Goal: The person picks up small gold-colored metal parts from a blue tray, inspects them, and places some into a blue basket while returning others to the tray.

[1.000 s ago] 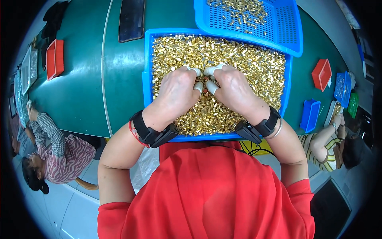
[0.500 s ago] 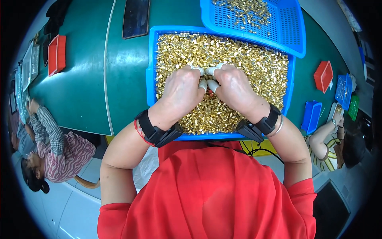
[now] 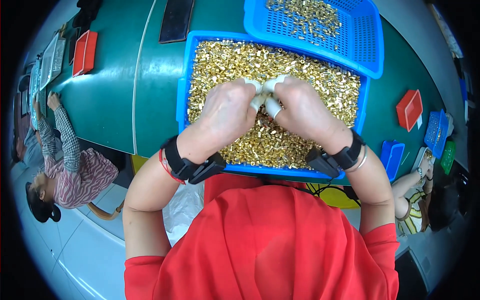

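Note:
My left hand [image 3: 227, 107] and my right hand [image 3: 302, 107] meet over a wide blue crate [image 3: 183, 95]. Small gold-coloured metal pieces [image 3: 225, 57], apparently brass and some with a hole through them, fill the crate. White finger cots [image 3: 273, 106] cover my thumbs and forefingers. Both hands are closed in a pinch, their tips nearly touching. What sits between the fingertips is too small and too hidden to name. A tiny reddish spot shows just below them, among the pieces. Black straps with dark boxes are on both wrists.
A perforated blue basket [image 3: 360, 35] holding some gold pieces rests over the crate's far right corner. Beyond the crate's far left lies a dark phone-like slab [image 3: 176, 20]. Red trays [image 3: 85, 53] and a small blue tray [image 3: 391, 157] stand on the green table [image 3: 110, 95]. People sit at both sides.
Both hands remain pinched together above the pieces, with the fingertips slightly shifted. The whole view has tilted a little. At the left, the other person's hand has moved farther up the table.

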A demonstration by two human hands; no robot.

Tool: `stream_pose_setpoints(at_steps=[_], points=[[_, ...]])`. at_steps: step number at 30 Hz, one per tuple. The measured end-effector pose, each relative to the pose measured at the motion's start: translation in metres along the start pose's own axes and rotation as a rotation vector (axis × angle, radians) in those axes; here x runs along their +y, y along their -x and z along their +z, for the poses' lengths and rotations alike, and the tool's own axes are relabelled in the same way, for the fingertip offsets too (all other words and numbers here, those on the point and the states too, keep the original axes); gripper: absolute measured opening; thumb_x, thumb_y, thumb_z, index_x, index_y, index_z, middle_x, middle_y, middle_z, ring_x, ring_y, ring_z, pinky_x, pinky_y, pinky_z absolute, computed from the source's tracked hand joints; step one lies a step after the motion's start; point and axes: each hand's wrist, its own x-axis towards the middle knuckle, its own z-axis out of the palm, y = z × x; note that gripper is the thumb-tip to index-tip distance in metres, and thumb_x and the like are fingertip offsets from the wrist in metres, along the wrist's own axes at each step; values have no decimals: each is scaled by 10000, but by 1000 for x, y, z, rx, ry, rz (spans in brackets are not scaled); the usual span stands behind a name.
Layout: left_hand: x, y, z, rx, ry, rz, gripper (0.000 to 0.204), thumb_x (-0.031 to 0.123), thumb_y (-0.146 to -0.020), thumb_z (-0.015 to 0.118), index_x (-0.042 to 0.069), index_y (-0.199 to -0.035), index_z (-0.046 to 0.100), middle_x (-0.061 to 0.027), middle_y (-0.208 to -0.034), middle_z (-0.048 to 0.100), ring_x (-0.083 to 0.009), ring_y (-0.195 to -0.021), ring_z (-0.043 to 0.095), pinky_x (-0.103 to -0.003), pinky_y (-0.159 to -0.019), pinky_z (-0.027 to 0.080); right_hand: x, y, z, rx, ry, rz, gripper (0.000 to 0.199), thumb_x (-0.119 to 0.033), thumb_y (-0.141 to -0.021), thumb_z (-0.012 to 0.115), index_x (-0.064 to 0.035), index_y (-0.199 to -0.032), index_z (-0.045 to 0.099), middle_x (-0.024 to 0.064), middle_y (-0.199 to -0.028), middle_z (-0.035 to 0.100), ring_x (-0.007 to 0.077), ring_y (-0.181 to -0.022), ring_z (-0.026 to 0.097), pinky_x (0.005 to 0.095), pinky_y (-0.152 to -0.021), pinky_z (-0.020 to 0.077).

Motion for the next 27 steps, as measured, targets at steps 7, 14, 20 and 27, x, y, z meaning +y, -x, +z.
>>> stream_pose_setpoints(at_steps=[7,14,20,27], points=[[44,-79,-21,233,204,63,220,54,-805,645,11,-1019,665,-129,-736,622,-225,-578,582,-354,-533,468,19,-22,-74,540,110,264,258,-116,-796,678,-31,-1037,643,141,-794,642,244,-634,614,348,-587,497],[15,-33,6,146,45,-10,159,77,-765,645,-6,-899,662,-206,-789,594,-355,-632,599,-445,-582,472,33,16,-8,327,-47,81,291,-101,-798,679,-36,-1078,632,161,-875,651,262,-661,626,360,-627,510],[13,5,18,-32,-147,-175,134,70,-740,652,18,-863,670,-185,-813,592,-369,-658,612,-463,-612,495,16,16,23,89,37,46,235,-76,-756,681,-29,-984,650,150,-870,611,329,-815,613,426,-726,506],[7,16,21,-3,-202,-211,137,68,-758,658,27,-888,673,-177,-796,589,-357,-659,607,-458,-595,478,16,14,16,-24,80,126,215,-82,-741,682,-19,-941,637,157,-867,594,335,-872,592,438,-739,499]])
